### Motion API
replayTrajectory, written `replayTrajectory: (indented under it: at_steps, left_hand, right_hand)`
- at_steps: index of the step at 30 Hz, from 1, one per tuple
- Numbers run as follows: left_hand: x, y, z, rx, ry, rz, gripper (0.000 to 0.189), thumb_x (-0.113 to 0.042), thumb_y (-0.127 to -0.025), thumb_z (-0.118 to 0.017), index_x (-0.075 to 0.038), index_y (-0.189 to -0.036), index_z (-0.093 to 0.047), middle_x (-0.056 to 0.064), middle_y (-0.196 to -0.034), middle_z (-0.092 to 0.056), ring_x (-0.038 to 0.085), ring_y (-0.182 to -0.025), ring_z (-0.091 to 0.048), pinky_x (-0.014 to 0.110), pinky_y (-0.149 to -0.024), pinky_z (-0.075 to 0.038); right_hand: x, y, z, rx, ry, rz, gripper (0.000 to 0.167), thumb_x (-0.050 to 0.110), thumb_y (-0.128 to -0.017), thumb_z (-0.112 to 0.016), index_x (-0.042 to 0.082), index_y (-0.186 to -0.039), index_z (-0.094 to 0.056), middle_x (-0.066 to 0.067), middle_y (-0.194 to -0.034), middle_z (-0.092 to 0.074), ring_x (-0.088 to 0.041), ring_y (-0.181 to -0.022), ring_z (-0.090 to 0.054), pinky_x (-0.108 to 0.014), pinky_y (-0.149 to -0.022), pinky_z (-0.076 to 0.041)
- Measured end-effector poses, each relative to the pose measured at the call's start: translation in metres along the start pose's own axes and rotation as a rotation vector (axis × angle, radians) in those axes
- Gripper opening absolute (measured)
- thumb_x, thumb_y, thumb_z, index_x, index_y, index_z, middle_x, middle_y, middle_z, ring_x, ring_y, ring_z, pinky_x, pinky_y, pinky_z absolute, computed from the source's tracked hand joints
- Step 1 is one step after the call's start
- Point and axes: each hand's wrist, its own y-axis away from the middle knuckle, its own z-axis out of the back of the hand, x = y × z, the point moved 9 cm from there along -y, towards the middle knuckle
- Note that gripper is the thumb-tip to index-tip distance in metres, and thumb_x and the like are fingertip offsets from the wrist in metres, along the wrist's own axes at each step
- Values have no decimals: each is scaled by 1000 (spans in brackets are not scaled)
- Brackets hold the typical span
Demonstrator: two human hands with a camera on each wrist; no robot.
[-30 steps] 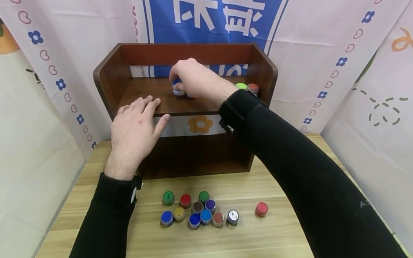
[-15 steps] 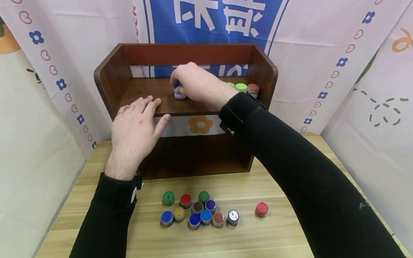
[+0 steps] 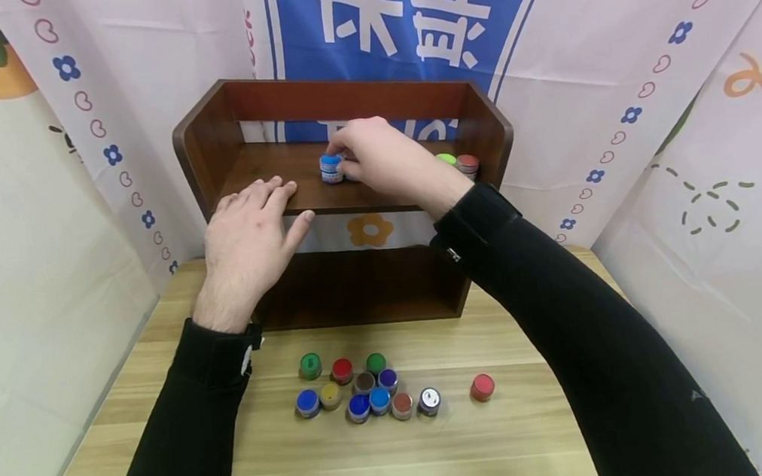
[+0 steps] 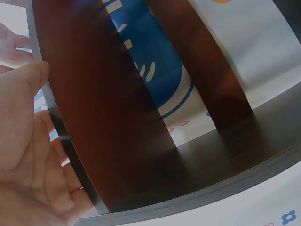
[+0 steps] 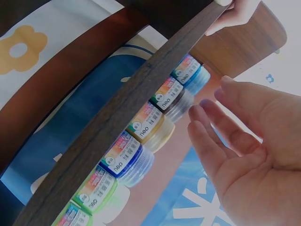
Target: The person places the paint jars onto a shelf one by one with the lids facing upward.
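Note:
A light blue paint jar (image 3: 330, 169) stands upright on the top board of a dark wooden shelf (image 3: 305, 196). My right hand (image 3: 393, 160) is just right of it in the head view. In the right wrist view, its loosely bent fingers (image 5: 207, 146) hold nothing and show a gap from the jars. That view has the light blue jar (image 5: 197, 81) at one end of a row with a dark-labelled jar (image 5: 176, 103), a yellowish one (image 5: 155, 132), a dark blue one (image 5: 129, 160) and green ones. Fingers spread, my left hand (image 3: 245, 238) rests on the shelf's front left edge.
Several capped paint jars cluster on the wooden table (image 3: 291, 457) before the shelf, including a green one (image 3: 310, 365) and a white-topped one (image 3: 429, 401). A red-capped jar (image 3: 482, 386) stands apart to the right. A brownish-red-capped jar (image 3: 467, 163) stands near the shelf's right side panel.
My right hand has let go of the light blue jar and drawn back to the right, leaving its cap in view. The left hand has stayed in place.

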Motion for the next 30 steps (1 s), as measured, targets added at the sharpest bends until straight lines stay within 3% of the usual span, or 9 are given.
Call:
replayTrajectory:
  at_steps: [5, 17, 30]
  left_hand:
    - [0, 0, 0, 3, 0, 3, 71, -59, -123, -52, -14, -177, -52, 19, -185, -51, 42, -174, -46, 68, -144, -38]
    - [1, 0, -2, 26, -10, 13, 72, -60, -122, -52, -13, -177, -51, 20, -186, -49, 43, -175, -44, 68, -145, -36]
    - [0, 0, -2, 27, -14, 18, 71, -59, -123, -52, -13, -178, -50, 21, -186, -49, 43, -175, -44, 68, -145, -36]
  right_hand:
    - [-4, 17, 0, -11, -7, 7, 39, 20, -120, -70, 7, -156, -75, -13, -154, -78, -28, -144, -71, -45, -131, -59]
    - [-16, 64, -5, -25, -68, 4, 40, 23, -117, -76, 9, -154, -76, -13, -153, -78, -31, -139, -71, -47, -124, -62]
    - [-22, 109, -25, -28, -138, 34, 41, 26, -115, -80, 10, -153, -77, -12, -158, -74, -30, -149, -68, -49, -128, -61]
